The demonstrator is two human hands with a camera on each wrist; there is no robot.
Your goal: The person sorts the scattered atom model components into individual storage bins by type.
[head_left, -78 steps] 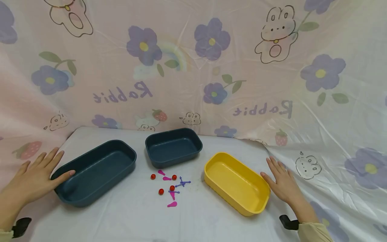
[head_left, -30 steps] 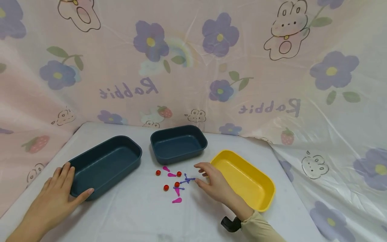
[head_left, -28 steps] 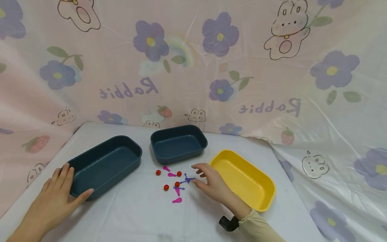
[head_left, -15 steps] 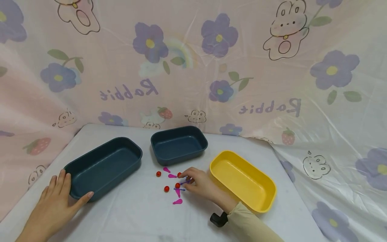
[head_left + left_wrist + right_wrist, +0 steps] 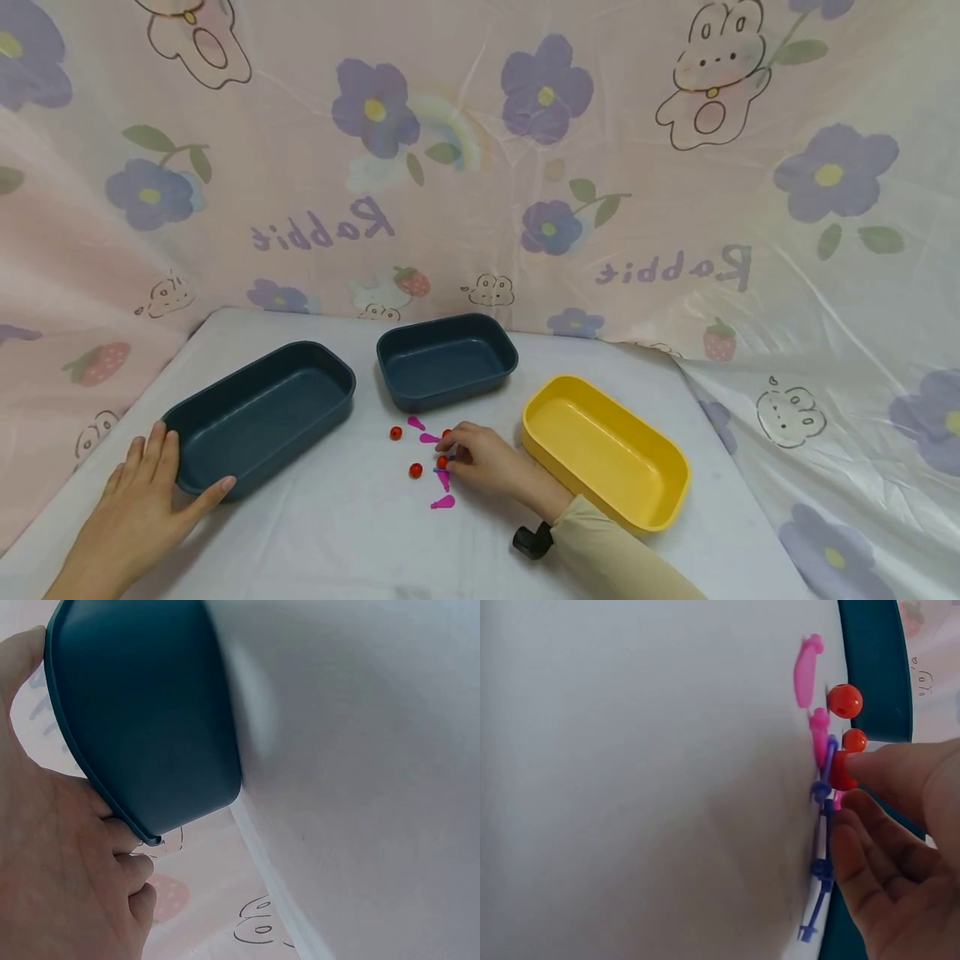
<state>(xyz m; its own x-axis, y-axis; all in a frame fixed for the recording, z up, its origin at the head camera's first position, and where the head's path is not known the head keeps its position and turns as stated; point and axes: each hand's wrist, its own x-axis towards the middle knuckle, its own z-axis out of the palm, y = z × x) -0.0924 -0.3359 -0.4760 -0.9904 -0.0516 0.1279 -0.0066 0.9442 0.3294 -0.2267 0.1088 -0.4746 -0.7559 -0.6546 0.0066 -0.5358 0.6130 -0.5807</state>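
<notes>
My left hand (image 5: 138, 504) rests at the near left end of the long dark-teal bin (image 5: 262, 417), fingers straight and thumb spread along its rim. My right hand (image 5: 483, 458) hovers low over the small parts, fingers bent, thumb apart from them. In the right wrist view the thumb tip overlaps a red bead (image 5: 843, 776); whether it touches cannot be told. Knobbed purple sticks (image 5: 821, 870) lie by the fingertips and are mostly hidden from the head view. Pink drop-shaped pieces (image 5: 444, 502) and other red beads (image 5: 416, 471) lie on the white cloth to the left.
A smaller dark-teal bin (image 5: 446, 362) stands behind the parts. The yellow bin (image 5: 607, 450) sits to the right, close beside the right forearm. A patterned curtain (image 5: 465, 167) hangs behind the white-covered table (image 5: 322, 533).
The right hand has come from beside the yellow bin leftward to the beads and sticks, now covering most of the sticks. The left hand slid slightly nearer along its bin, then stayed.
</notes>
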